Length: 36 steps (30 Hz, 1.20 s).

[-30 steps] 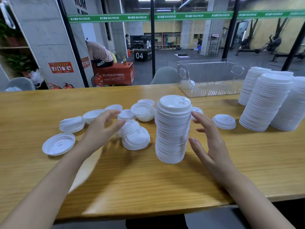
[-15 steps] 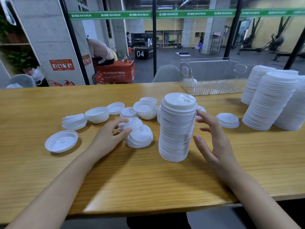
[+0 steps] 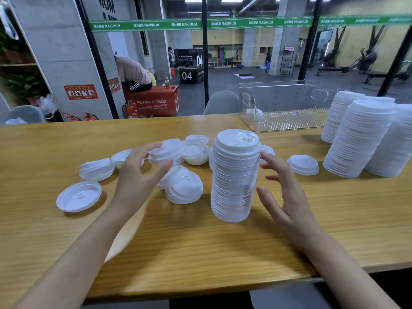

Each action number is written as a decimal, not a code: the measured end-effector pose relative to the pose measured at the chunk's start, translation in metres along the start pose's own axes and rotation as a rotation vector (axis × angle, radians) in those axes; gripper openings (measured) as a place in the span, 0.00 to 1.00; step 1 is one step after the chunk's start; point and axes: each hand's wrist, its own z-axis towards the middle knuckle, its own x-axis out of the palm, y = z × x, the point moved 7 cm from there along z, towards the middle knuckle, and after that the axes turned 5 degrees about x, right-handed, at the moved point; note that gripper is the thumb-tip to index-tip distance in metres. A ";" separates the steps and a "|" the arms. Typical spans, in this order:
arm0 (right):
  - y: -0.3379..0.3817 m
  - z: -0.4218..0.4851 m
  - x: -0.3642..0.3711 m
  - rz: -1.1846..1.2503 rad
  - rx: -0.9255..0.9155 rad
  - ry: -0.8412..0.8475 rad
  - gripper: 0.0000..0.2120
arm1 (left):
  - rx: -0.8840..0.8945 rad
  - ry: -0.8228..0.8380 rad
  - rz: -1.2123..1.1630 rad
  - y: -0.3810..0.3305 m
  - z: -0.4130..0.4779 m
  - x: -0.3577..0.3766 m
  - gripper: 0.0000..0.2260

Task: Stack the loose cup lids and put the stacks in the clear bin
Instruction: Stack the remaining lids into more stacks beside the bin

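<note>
Two bare arms showed in the head view, both cut off by the frame's bottom edge. The left forearm [image 3: 84, 248] and the right forearm [image 3: 347, 264] were uncovered along their whole visible length, slim and smooth, and narrowed to slender wrists. The left hand [image 3: 138, 175] and the right hand [image 3: 287, 197] were bare as well, with long, thin fingers [image 3: 270, 158]. The thumbnail [image 3: 265, 191] on the right hand was trimmed short and rounded. The other nails were too small or turned too far away to judge. The underside of the left forearm and the left fingertips were blurred, so fine detail there could not be made out.
</note>
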 end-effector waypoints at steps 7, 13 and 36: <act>0.003 0.000 -0.003 -0.003 -0.013 -0.021 0.24 | 0.211 0.050 -0.099 -0.085 0.009 0.017 0.20; 0.002 0.000 -0.003 0.019 -0.003 -0.020 0.25 | 0.315 0.186 -0.061 -0.109 0.011 0.049 0.21; 0.003 0.000 -0.005 0.014 -0.013 -0.024 0.26 | 0.216 0.363 -0.047 -0.103 0.015 0.070 0.26</act>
